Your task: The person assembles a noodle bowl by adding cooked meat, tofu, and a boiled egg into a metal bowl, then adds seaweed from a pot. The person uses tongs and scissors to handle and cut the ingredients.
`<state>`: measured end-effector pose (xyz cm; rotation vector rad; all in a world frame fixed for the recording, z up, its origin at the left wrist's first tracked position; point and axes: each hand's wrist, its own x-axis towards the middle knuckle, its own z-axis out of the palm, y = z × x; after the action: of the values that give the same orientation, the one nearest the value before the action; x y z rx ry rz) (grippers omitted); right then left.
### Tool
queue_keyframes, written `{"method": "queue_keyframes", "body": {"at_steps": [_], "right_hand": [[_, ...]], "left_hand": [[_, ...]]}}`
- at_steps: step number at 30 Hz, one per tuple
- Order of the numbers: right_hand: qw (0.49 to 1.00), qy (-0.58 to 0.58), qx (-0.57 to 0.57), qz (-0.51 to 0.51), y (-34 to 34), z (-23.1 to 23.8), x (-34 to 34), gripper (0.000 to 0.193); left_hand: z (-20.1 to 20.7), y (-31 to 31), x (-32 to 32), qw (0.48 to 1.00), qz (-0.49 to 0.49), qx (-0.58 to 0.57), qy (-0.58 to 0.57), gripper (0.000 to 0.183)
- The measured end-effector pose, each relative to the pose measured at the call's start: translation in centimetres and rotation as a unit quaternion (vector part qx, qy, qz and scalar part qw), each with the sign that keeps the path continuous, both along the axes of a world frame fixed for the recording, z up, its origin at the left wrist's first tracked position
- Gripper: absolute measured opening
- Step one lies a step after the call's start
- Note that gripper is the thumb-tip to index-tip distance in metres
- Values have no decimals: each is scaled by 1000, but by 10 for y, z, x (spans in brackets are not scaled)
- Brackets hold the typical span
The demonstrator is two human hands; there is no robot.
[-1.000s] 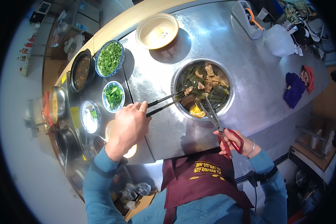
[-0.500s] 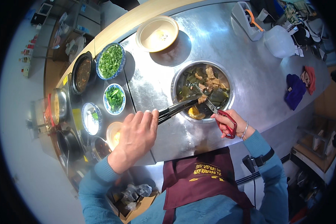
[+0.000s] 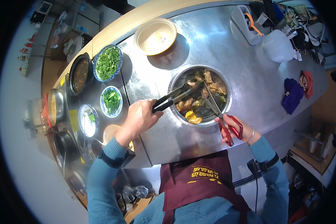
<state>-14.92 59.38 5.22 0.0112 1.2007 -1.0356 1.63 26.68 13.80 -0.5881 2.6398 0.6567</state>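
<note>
My left hand [image 3: 139, 118] is closed round black-handled metal tongs [image 3: 165, 104], whose tips reach into a round steel bowl [image 3: 228, 86] among the food. The tong arms stand somewhat apart; whether they pinch a piece I cannot tell. Red-handled scissors [image 3: 234, 130] are in my right hand [image 3: 239, 128], fingers through the loops. Their blades slant over the bowl, slightly spread. Inside the bowl lie brown chunks [image 3: 208, 76], dark green, broad pieces like kelp [image 3: 203, 106] and a yellow-orange piece [image 3: 193, 117] by the near rim.
A cream bowl [image 3: 137, 43] stands beyond the steel one. To the left are bowls of chopped greens [image 3: 107, 63] and cut green stalks [image 3: 111, 101], a white bowl [image 3: 86, 127] and dark pots [image 3: 70, 80]. Purple cloth [image 3: 293, 95] and a white appliance [image 3: 244, 26] lie right.
The tongs have shifted toward the bowl's far left side, and their arms have spread. The scissors' handles have parted, with more of the blades showing.
</note>
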Motion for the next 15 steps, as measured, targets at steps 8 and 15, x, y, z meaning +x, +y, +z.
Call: {"method": "queue_keyframes", "body": {"at_steps": [8, 15], "right_hand": [[999, 24, -5, 41, -29, -6, -27, 71], [994, 94, 17, 54, -24, -7, -34, 33]], "left_hand": [[36, 26, 21, 980, -127, -134, 68, 41], [31, 33, 34, 967, -151, -190, 75, 56]]}}
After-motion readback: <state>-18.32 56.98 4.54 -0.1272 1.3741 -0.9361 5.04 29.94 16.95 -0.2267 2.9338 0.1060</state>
